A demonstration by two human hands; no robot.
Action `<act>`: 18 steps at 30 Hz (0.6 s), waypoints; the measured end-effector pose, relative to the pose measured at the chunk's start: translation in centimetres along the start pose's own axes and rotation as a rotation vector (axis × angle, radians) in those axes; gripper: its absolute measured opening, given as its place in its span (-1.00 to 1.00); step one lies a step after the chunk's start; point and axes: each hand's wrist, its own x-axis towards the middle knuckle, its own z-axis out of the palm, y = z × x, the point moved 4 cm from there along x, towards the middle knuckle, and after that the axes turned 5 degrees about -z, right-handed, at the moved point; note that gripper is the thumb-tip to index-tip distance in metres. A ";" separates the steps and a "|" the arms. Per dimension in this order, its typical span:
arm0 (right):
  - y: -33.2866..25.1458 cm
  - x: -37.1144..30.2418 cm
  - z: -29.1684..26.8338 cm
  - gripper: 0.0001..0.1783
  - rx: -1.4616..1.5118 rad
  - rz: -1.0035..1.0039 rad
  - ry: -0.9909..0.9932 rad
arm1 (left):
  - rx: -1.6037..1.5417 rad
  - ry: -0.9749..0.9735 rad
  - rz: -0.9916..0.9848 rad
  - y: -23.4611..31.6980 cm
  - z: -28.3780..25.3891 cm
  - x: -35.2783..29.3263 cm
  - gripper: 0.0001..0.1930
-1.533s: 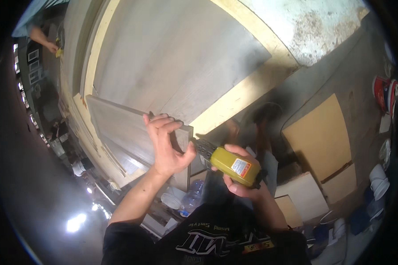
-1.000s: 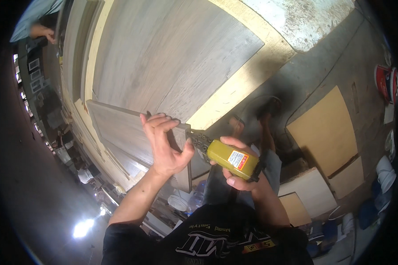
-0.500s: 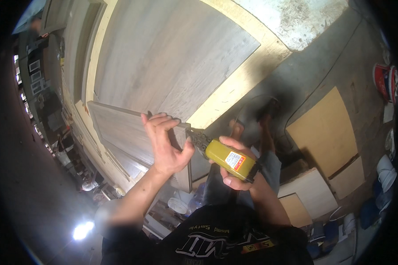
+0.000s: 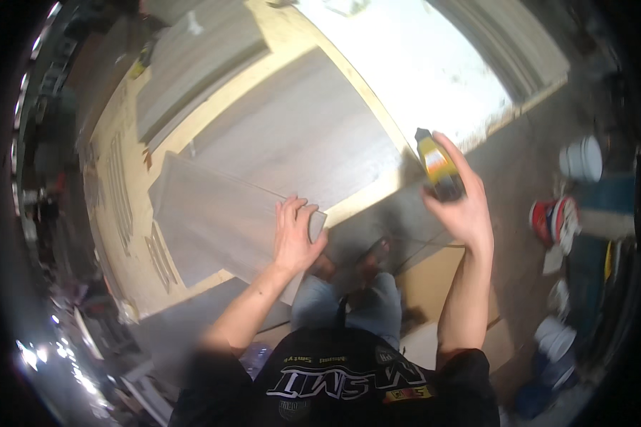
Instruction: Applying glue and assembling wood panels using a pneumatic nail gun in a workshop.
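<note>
Right hand (image 4: 468, 210): gripping yellow-and-black handheld tool (image 4: 431, 151), long axis forward, nose tipped left
Tool label (image 4: 436, 162): blurred
Left hand (image 4: 295, 240): clasping grey wood-grain panel (image 4: 214, 217)

- Holding with the left grip (image 4: 297, 233), by its corner, a grey wood-look panel (image 4: 210, 206), in front of a larger grey board (image 4: 303, 128).
- Holding in the right grip (image 4: 468, 206) a yellow-green tool (image 4: 436, 162) with dark ends, slightly blurred, near the bright white surface (image 4: 413, 64).
- Seeing at the right side a white bucket (image 4: 581, 158).
</note>
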 end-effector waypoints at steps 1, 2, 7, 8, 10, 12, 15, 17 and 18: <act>-0.3 2.6 0.4 -0.09 -0.060 0.035 -0.065 | 0.000 0.053 -0.041 0.4 -1.1 -1.5 -0.41; -0.3 4.9 0.6 -0.12 -0.225 -0.015 -0.099 | 0.014 0.031 -0.088 0.6 -2.1 -3.0 -0.37; 5.9 13.7 4.2 -0.05 -0.587 -0.103 -0.203 | -0.111 0.377 -0.478 -2.9 -2.1 -14.3 -0.38; 6.2 14.5 5.2 -0.11 -0.752 -0.191 -0.140 | -0.114 0.490 -0.589 -3.9 -1.7 -16.3 -0.40; 3.3 14.8 8.6 -0.29 -0.801 -0.341 -0.099 | -0.461 0.475 -0.657 -4.8 -1.1 -19.0 -0.43; -0.2 11.9 15.1 -0.44 -0.314 -0.330 -0.279 | -0.765 0.288 -0.720 -6.3 0.9 -21.6 -0.50; -1.3 5.2 22.1 -0.39 -0.211 -0.327 -0.653 | -1.334 0.468 -1.110 -1.9 0.3 -19.7 -0.54; -1.2 2.6 24.5 -0.32 -0.195 -0.288 -0.732 | -1.429 0.342 -1.306 -0.6 0.5 -18.4 -0.50; -1.6 2.6 24.7 -0.33 -0.310 -0.348 -0.653 | -1.601 0.309 -1.320 -0.1 1.8 -17.5 -0.48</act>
